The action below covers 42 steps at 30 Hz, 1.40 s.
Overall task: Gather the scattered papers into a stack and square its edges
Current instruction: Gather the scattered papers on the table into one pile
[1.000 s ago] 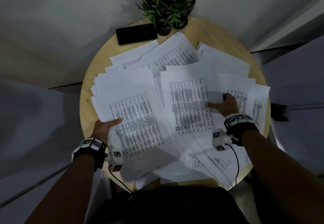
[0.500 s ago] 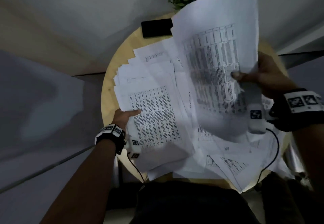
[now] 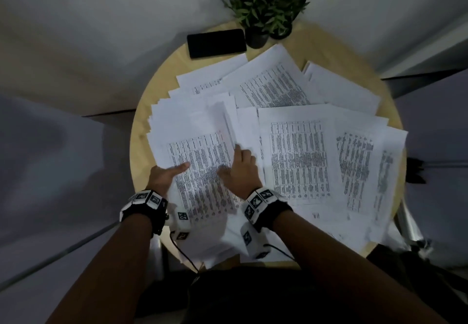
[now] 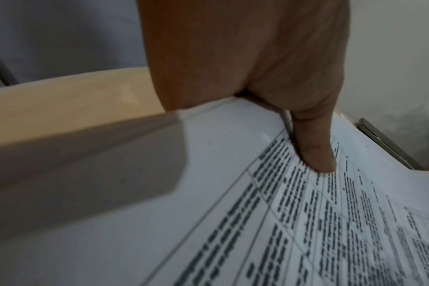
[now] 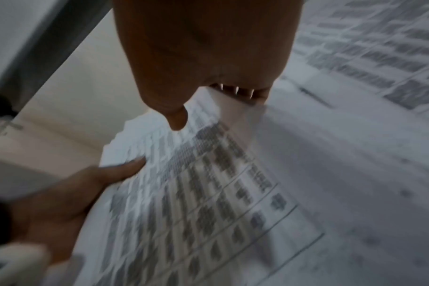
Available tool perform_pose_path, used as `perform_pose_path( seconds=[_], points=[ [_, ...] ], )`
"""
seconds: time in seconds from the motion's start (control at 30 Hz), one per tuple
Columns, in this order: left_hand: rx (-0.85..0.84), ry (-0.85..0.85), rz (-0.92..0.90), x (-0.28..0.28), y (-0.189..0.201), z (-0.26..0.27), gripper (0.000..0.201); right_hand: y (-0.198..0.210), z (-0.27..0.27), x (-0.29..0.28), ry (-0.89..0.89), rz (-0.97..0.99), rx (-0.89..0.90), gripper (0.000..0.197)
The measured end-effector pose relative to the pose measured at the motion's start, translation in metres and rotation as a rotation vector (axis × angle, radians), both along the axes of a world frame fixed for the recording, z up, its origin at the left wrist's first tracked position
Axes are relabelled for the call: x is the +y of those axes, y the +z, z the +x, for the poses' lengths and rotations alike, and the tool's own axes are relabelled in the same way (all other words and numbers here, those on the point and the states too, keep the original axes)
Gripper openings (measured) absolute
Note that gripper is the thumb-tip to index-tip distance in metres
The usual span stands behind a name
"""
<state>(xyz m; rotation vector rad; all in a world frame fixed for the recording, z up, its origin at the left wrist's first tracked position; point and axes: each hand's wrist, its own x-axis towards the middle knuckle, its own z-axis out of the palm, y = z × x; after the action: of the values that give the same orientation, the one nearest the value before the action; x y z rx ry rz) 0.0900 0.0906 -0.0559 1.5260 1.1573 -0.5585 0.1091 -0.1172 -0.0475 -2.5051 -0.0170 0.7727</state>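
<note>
A: Where are the papers sitting right now?

B: They are spreading over most of the round wooden table, overlapping at all angles. A thicker pile is forming on the person's left side, and loose sheets are fanning out to the right and toward the near rim, some hanging over it.

A: And the hands?

B: The left hand is gripping the pile's near left edge, thumb lying on top of the printed sheet and fingers tucked underneath. The right hand is grasping the pile's right side: the wrist view is showing its thumb on top and its fingers curled under the sheet edges. So both are clamped on that pile, as far as I can judge.

A: What is worrying you from here?

B: The pile itself is looking fanned, its upper left edges stepping out like stairs. If the hands are squeezing it together too fast, I think the top sheets are going to buckle or slide off rather than line up. The overhanging sheets at the near rim are also looking risky; a forearm brushing them could be sending them to the floor.

A: Anything else in the way?

B: A dark phone and a potted plant are standing at the far edge, just beside the farthest sheets. Sweeping those sheets in carelessly could be dragging the phone along or nudging the pot.
</note>
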Motion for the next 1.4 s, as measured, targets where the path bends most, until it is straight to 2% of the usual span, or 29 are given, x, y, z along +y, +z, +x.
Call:
perform_pose_path(
  seconds=[0.07, 0.13, 0.2, 0.27, 0.33, 0.37, 0.43, 0.5, 0.53, 0.6, 0.67, 0.77, 0.87, 0.93, 1.03, 1.07, 1.13, 1.17, 1.23, 1.27, 1.3, 1.4],
  points=[
    [0.004, 0.009, -0.013, 0.002, -0.007, 0.000, 0.105, -0.006, 0.011, -0.031, -0.137, -0.048, -0.119, 0.069],
    [0.020, 0.012, -0.010, 0.002, -0.007, 0.000, 0.102, -0.009, 0.027, -0.082, -0.430, -0.160, -0.183, 0.061],
    [-0.014, 0.007, -0.021, 0.003, -0.011, -0.001, 0.111, -0.006, 0.036, -0.142, -0.686, -0.344, -0.060, 0.060],
    [-0.036, -0.002, -0.013, 0.004, -0.013, -0.002, 0.124, -0.007, 0.033, -0.191, -0.756, -0.409, 0.087, 0.082],
    [-0.033, -0.014, -0.014, 0.003, -0.010, -0.002, 0.125, -0.013, 0.031, -0.216, -0.698, -0.287, 0.079, 0.100],
    [-0.026, -0.027, -0.011, 0.001, -0.007, -0.001, 0.119, -0.015, 0.031, -0.220, -0.666, -0.168, 0.065, 0.098],
    [-0.031, -0.022, -0.006, 0.001, -0.006, 0.000, 0.107, -0.013, 0.028, -0.213, -0.544, -0.020, 0.113, 0.079],
    [-0.025, -0.005, 0.002, 0.002, -0.006, 0.000, 0.107, -0.002, 0.027, -0.204, -0.358, 0.000, 0.138, 0.056],
    [-0.021, 0.005, 0.003, 0.001, -0.005, 0.000, 0.108, 0.006, 0.028, -0.200, -0.301, -0.005, 0.100, 0.050],
    [-0.027, 0.009, -0.005, 0.000, -0.005, -0.001, 0.106, 0.029, 0.037, -0.193, -0.311, -0.016, -0.058, 0.045],
    [-0.024, 0.026, 0.000, -0.002, -0.001, 0.000, 0.107, 0.057, 0.048, -0.188, -0.376, 0.121, -0.158, 0.047],
    [-0.023, 0.028, -0.016, -0.001, 0.000, -0.001, 0.119, 0.098, 0.058, -0.170, -0.391, 0.481, -0.098, 0.035],
    [-0.001, 0.026, -0.014, -0.004, 0.011, 0.002, 0.113, 0.112, 0.061, -0.142, -0.352, 0.638, -0.010, 0.024],
    [0.000, 0.022, 0.028, -0.005, 0.012, 0.003, 0.100, 0.096, 0.061, -0.123, -0.294, 0.624, 0.074, 0.043],
    [-0.053, 0.068, 0.001, -0.007, 0.015, 0.006, 0.104, 0.059, 0.055, -0.093, -0.239, 0.421, 0.175, 0.083],
    [-0.066, 0.116, -0.058, -0.008, 0.017, 0.006, 0.102, 0.051, 0.050, -0.081, -0.234, 0.345, 0.202, 0.088],
    [-0.067, 0.224, -0.154, -0.009, 0.021, 0.006, 0.081, 0.037, 0.038, -0.057, -0.211, 0.240, 0.221, 0.087],
    [-0.066, 0.244, -0.183, -0.006, 0.019, 0.005, 0.084, 0.030, 0.032, -0.045, -0.195, 0.204, 0.216, 0.083],
    [-0.018, 0.201, -0.189, -0.003, 0.008, 0.001, 0.126, 0.016, 0.020, -0.029, -0.095, 0.122, 0.162, 0.072],
    [0.004, 0.192, -0.171, 0.003, -0.005, -0.003, 0.139, 0.013, 0.015, -0.023, -0.018, 0.098, 0.141, 0.068],
    [0.021, 0.192, -0.176, 0.008, -0.014, -0.005, 0.141, 0.007, 0.012, -0.020, 0.046, 0.071, 0.152, 0.064],
    [0.079, 0.092, -0.174, 0.002, 0.008, 0.000, 0.117, 0.005, 0.014, -0.021, 0.147, 0.083, 0.192, 0.057]
  ],
)
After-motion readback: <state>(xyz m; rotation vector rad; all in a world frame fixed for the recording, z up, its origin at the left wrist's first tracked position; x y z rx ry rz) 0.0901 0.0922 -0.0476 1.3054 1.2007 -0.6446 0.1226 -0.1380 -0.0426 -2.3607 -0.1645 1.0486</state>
